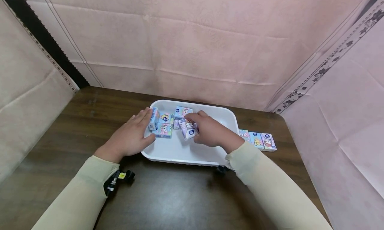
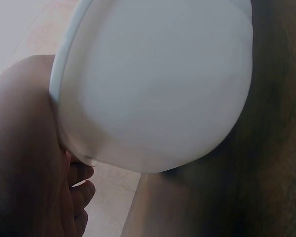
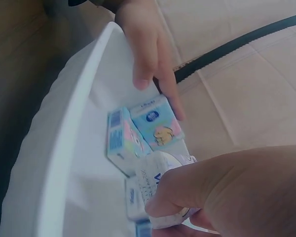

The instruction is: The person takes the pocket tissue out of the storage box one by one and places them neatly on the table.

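My right hand pinches a small purple-and-white tissue pack between thumb and fingers, over the middle of a white plastic tray. Cartoon prints cover the packs. My left hand rests along the tray's left rim, fingers extended and thumb reaching over the edge. Beside its fingertips a blue tissue pack stands on edge against the left wall. Two more packs lie next to it, and another pack sits toward the back wall. In the right wrist view the held pack is partly covered by my thumb.
Right of the tray, a row of three tissue packs lies on the dark wooden table, partly behind my right forearm. Pale cloth walls rise behind the table and at both sides.
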The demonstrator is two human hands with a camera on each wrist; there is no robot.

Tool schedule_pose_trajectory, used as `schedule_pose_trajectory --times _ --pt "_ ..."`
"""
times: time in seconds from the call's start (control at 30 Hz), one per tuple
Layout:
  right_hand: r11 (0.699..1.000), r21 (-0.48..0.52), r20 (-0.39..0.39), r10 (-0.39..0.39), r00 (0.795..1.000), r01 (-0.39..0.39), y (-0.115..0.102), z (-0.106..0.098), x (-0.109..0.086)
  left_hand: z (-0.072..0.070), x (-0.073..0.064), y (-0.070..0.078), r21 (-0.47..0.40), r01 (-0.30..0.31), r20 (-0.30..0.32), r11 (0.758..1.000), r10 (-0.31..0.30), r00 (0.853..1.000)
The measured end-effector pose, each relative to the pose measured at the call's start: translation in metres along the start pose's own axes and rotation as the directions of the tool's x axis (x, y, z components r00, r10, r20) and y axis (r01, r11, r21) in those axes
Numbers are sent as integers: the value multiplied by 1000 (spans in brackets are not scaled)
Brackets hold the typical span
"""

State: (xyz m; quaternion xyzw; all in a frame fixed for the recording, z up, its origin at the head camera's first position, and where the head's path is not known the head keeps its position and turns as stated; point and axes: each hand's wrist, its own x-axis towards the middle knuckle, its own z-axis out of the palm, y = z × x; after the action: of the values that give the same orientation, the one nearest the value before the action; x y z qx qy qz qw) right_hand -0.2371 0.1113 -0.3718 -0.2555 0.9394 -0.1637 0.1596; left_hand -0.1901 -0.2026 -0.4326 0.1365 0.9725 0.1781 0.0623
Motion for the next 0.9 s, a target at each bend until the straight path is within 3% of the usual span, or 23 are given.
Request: schedule_pose_trajectory --times 0.33,0.57,0.9 --pt "1000 -14 -85 2 996 -3 43 -27 -43 0 0 0 -3 4 -2 1000 -4 1000" --pt "996 -3 -128 90 988 -91 79 -45 -72 2 0 -2 -6 1 13 1000 -1 1000" --pt "990 -8 -167 137 976 -140 121 -63 -101 3 2 -5 -11 -2 13 1000 3 1000"
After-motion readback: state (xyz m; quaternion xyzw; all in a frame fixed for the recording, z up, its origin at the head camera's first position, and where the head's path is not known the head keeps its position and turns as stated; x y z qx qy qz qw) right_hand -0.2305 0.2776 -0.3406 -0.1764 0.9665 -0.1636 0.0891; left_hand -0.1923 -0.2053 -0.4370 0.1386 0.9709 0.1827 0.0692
